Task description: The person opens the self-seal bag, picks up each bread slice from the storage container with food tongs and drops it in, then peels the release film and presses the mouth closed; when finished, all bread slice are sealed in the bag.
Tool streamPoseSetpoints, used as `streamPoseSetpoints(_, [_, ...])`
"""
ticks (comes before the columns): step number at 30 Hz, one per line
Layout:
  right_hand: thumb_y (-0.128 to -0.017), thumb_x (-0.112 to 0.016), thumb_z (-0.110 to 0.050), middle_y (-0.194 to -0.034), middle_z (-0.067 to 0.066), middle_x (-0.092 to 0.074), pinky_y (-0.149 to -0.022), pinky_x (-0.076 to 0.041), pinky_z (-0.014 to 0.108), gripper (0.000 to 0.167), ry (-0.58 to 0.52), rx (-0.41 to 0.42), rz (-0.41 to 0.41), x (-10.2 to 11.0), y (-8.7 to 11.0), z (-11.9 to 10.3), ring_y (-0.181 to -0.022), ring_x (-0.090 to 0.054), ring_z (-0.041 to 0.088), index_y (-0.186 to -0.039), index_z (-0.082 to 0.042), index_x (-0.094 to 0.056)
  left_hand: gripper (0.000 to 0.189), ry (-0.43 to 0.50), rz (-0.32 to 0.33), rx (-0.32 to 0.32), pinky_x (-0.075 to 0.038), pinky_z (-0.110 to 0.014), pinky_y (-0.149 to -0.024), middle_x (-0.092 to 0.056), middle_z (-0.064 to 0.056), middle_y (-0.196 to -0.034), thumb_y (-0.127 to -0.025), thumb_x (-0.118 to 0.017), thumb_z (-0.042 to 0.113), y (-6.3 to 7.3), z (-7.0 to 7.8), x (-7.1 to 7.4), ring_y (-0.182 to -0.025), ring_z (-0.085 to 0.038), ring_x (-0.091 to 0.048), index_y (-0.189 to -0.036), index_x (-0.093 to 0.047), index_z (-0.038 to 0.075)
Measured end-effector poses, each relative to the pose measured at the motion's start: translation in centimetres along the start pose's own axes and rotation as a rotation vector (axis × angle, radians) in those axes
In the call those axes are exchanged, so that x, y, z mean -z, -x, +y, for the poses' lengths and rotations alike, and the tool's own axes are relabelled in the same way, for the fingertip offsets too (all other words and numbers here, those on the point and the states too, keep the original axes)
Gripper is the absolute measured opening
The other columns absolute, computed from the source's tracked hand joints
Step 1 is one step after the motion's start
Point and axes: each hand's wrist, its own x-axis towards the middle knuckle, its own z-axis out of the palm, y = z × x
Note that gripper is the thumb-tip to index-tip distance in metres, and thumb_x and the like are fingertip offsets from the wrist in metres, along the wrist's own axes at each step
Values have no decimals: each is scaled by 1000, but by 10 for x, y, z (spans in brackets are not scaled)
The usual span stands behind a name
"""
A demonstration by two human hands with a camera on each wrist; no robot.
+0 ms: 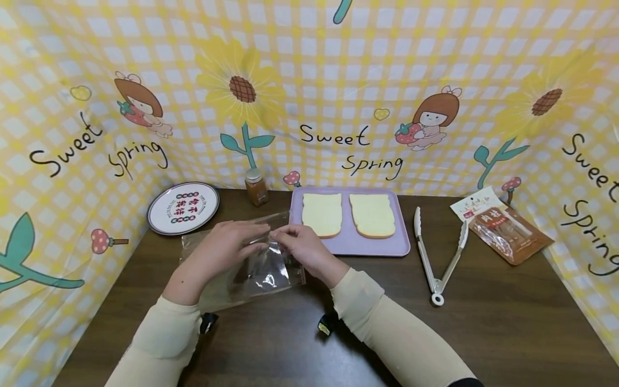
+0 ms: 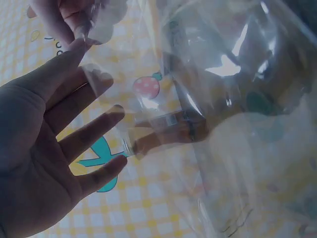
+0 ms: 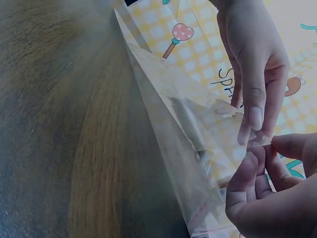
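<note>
A clear plastic bag (image 1: 263,277) hangs above the table, its upper edge between both hands. My right hand (image 1: 309,248) pinches that edge between thumb and fingertips. My left hand (image 1: 217,251) holds the same edge close by, thumb on one side of the film and fingers on the other. In the left wrist view the other fingers (image 2: 91,134) of this hand are spread out beside the film. Creases and glare run across the bag (image 3: 171,114), and a red-printed strip shows low on it in the right wrist view.
Behind the hands, a purple tray (image 1: 360,248) bears two bread slices (image 1: 322,215). A printed plate (image 1: 162,215) and a lidded jar of brown contents (image 1: 257,191) stand at the back left. Tongs (image 1: 437,285) and a brown food packet (image 1: 510,234) lie on the right.
</note>
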Motion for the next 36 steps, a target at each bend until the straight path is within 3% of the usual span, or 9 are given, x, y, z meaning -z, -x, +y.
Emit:
streamPoseSetpoints(6, [-105, -69, -36, -108, 1, -76, -79, -56, 24, 31, 35, -20, 7, 1, 1, -3, -89, -67, 11, -117, -10, -81, 33, 20, 73, -53, -59, -57, -107, -76, -12, -135, -101, -76, 22, -1, 0, -5, -128, -36, -72, -131, -77, 11])
streamPoseSetpoints(15, [-112, -57, -28, -123, 16, -77, -80, -60, 24, 34, 6, 21, -30, 10, 9, -7, -95, -71, 14, -130, -5, -75, 29, 48, 68, -3, -59, -56, -107, -76, -11, -137, -104, -71, 18, 2, 2, -3, -129, -34, -72, -132, -77, 12])
streamPoseSetpoints(22, [-113, -55, -32, -124, 20, -75, -85, -63, 30, 40, 62, 65, 15, 46, 25, -14, -105, -75, 29, -139, -3, -66, 31, 54, 64, 49, -58, -56, -109, -73, -10, -141, -106, -68, 19, 5, 3, 1, -131, -33, -71, -135, -76, 15])
streamPoseSetpoints(28, [-115, -50, -31, -127, 20, -73, -81, -63, 26, 42, 96, 95, 40, 80, 41, -21, -113, -73, 38, -143, -3, -62, 31, 45, 76, 55, -57, -57, -110, -73, -10, -141, -107, -67, 21, 7, 1, 0, -133, -34, -70, -136, -76, 16])
streamPoseSetpoints(36, [-114, -53, -33, -124, 16, -72, -82, -62, 27, 40, 44, 104, 96, 110, 59, -26, -114, -70, 42, -141, -5, -63, 29, 30, 89, 49, -58, -58, -108, -74, -13, -139, -107, -67, 21, 5, 1, -1, -130, -35, -71, -134, -77, 15])
